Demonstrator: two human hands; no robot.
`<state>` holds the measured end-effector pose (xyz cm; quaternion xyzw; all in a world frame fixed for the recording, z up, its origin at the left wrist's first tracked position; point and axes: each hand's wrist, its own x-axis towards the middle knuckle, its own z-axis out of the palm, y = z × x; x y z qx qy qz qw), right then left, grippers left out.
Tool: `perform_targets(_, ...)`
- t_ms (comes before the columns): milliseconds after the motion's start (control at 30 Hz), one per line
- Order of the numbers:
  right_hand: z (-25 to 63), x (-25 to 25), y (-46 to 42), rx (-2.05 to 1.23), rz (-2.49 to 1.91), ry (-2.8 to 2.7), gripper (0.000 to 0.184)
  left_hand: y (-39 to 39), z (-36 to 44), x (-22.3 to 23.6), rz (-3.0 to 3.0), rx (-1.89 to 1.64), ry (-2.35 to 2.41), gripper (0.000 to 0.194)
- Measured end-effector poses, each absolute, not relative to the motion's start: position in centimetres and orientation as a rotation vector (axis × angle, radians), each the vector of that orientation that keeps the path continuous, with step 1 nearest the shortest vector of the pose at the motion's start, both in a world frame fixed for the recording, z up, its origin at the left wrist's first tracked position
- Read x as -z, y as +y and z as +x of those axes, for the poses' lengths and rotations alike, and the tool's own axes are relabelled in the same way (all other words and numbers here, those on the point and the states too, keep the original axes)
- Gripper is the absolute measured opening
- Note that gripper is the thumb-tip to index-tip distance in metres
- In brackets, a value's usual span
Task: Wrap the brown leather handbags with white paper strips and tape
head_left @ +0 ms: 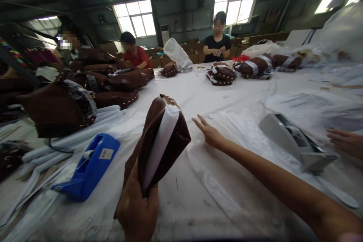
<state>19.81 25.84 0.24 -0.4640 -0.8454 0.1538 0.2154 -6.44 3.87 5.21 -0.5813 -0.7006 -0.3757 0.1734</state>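
My left hand (138, 204) grips the lower end of a brown leather handbag (154, 126), thumb on one side and fingers on the other. The bag is tilted up above the table, and a white strip of padding (161, 143) runs along its folded side. Gold studs show near its top end. To the right of the bag is my right hand (209, 132), its fingers stretched out and apart, holding nothing. A small gap separates it from the bag.
A blue tape dispenser (93, 162) stands left, a grey one (295, 140) right. Brown bags (62, 102) are heaped at left; wrapped bags (222, 73) lie at the back. Thin white sheeting (244, 147) covers the right. Another person's hand (347, 141) shows at the right edge; several people work nearby.
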Motion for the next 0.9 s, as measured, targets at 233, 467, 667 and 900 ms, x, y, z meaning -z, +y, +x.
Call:
perform_targets(233, 21.0, -2.9, 13.7, -0.574, -1.462, -2.324, 0.035, 4.1, -6.4, -5.6, -1.596, 1.132, -2.091, 0.074)
perform_targets(467, 18.8, -1.8, 9.3, -0.465, -1.35, -2.625, 0.012, 4.1, -6.1, -6.5, -1.625, 1.167, -2.115, 0.07)
perform_targets(667, 17.7, -4.4, 10.8, -1.635, -1.156, -1.505, 0.021, 4.2, -6.7, -7.0, -1.596, 1.204, -2.151, 0.066)
perform_targets(900, 20.8, -3.2, 5.1, -2.212, -1.358, -1.343, 0.027, 3.8, -7.3, -7.8, -1.486, 1.26, -2.261, 0.067)
